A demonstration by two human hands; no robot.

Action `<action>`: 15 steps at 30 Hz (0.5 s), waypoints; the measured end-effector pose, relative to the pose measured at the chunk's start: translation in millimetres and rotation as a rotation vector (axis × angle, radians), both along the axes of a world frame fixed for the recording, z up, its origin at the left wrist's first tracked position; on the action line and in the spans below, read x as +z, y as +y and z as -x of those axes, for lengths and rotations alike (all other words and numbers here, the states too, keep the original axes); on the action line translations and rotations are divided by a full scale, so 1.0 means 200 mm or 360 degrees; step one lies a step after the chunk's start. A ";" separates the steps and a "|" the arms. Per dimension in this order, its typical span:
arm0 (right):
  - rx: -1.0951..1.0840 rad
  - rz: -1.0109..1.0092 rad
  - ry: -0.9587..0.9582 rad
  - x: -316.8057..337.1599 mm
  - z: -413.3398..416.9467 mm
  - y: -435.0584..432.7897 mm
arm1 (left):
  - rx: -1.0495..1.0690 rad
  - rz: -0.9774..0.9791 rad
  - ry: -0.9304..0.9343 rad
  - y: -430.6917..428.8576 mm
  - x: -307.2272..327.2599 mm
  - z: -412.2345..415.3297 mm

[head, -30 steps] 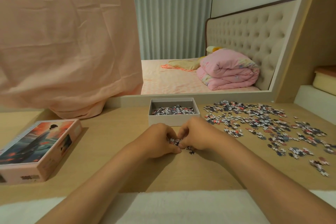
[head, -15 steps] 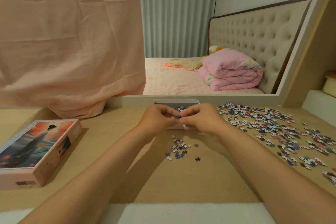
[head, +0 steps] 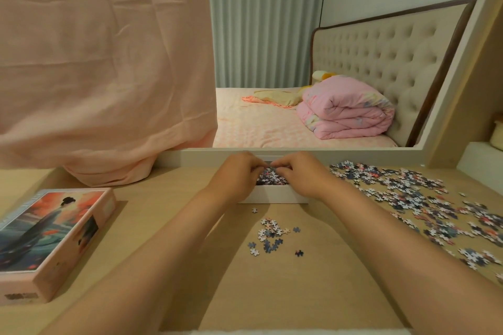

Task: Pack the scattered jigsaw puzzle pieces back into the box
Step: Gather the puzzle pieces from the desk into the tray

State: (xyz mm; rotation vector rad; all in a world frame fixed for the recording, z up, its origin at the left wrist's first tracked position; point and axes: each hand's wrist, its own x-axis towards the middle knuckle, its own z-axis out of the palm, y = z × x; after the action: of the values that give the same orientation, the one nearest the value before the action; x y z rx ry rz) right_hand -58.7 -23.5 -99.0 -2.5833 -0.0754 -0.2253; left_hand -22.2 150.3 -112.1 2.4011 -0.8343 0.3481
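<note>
Both hands are curled over the box (head: pixel 272 197): left hand (head: pixel 236 175) and right hand (head: pixel 303 175) are knuckles up, with fingertips meeting above the pile (head: pixel 270 176) inside. Can't tell if either hand pinches anything or just rests on the pile.

- Cloth (head: pixel 95 62), pink, fills the upper left of frame and drapes onto the table (head: pixel 168 226).
- Lid (head: pixel 51 236), picture side up, lies flat at lower left, well apart from the hands.
- Main spread (head: pixel 422 198) of loose puzzle bits covers the right side of the table, from mid-frame to the right edge.
- Box is white, centre frame at the table's back edge, partly hidden by both hands.
- Small cluster (head: pixel 269 235) sits on the table in front of the box, between the forearms.
- Single piece (head: pixel 254 210) lies just beside the box's front wall.
</note>
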 end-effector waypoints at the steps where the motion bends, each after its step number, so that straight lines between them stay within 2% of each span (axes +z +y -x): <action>1: 0.0003 -0.0001 -0.0035 0.01 0.02 0.00 | -0.0014 0.0060 -0.0036 0.01 0.01 0.02; 3: 0.0003 -0.0003 -0.0146 0.05 0.08 0.00 | -0.0066 0.0095 -0.0061 0.04 0.01 0.08; 5: 0.0053 0.0023 -0.0176 0.08 0.15 0.01 | -0.0157 -0.0019 -0.0046 0.06 0.01 0.16; 10: 0.0288 0.0183 0.0302 0.02 0.34 0.02 | -0.0304 -0.0494 0.0135 0.15 -0.09 0.26; 15: 0.0462 0.0549 0.0335 -0.07 0.42 0.06 | -0.0405 -0.0592 0.0170 0.17 -0.10 0.33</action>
State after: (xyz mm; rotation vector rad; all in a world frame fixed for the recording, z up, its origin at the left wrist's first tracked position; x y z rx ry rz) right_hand -141.9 -10.6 -113.5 -2.8750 -0.4427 0.1832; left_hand -88.8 183.6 -132.3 2.5748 -1.2269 -0.0406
